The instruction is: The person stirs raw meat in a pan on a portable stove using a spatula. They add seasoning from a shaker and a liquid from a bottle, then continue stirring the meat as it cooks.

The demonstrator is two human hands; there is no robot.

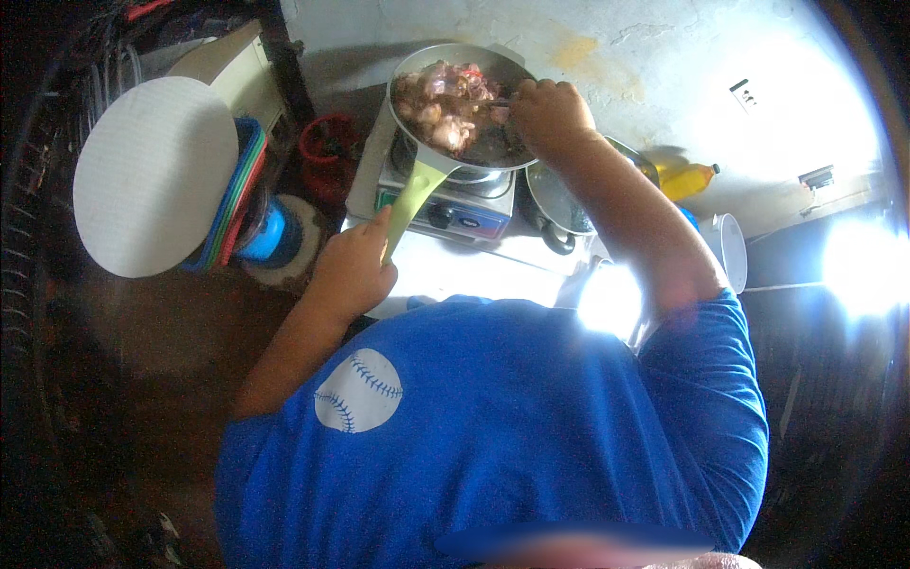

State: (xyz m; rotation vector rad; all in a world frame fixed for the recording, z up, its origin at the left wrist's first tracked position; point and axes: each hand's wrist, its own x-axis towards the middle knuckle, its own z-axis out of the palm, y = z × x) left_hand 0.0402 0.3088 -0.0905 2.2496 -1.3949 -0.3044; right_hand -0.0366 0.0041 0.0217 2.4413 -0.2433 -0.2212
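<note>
My left hand (pixel 353 264) is closed around the green handle (pixel 414 197) of a frying pan (pixel 498 62). The pan is over an electric hot plate (pixel 466 213). Pieces of meat (pixel 451 131) with some red bits lie in it, mostly in its left half. Over the pan's right side, my right hand (pixel 551 114) grips a thin utensil (pixel 495 103) whose end reaches the meat; its kind cannot be told.
Right of the hot plate are a pot (pixel 558 199) with a black handle, a bottle of yellow liquid (pixel 688 182) and a white container (pixel 726 249). A red bucket (pixel 307 142), a round white lid-like disc (pixel 153 178) and stacked coloured rims (pixel 245 192) stand left. A wall rises behind.
</note>
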